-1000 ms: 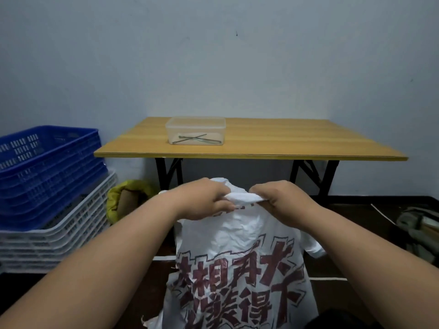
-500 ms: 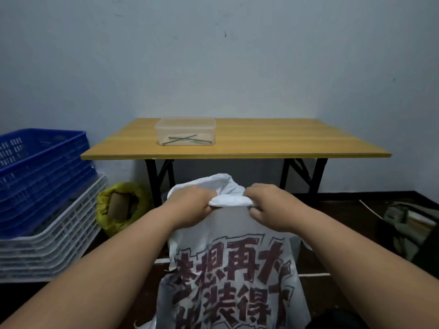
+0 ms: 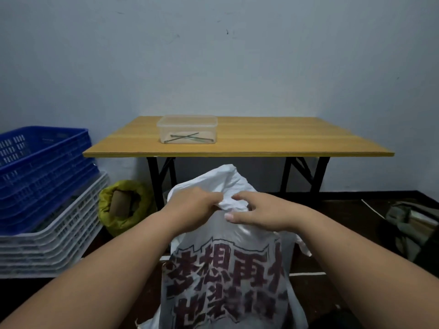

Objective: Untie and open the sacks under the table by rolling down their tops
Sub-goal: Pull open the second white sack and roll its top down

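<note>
Left hand [image 3: 194, 205] grips the bunched neck of the white sack [image 3: 225, 269] at lower centre of the frame; the right hand [image 3: 259, 213] rests beside it, fingers loosely curved, thumb on the crumpled fabric. Thin, woven-looking and printed with dark red characters, the sack seems soft, light and slippery, best taken at its gathered top. Beyond stands the wooden desk [image 3: 285, 143]; an opened yellow sack [image 3: 123, 207] sits at left.
</note>
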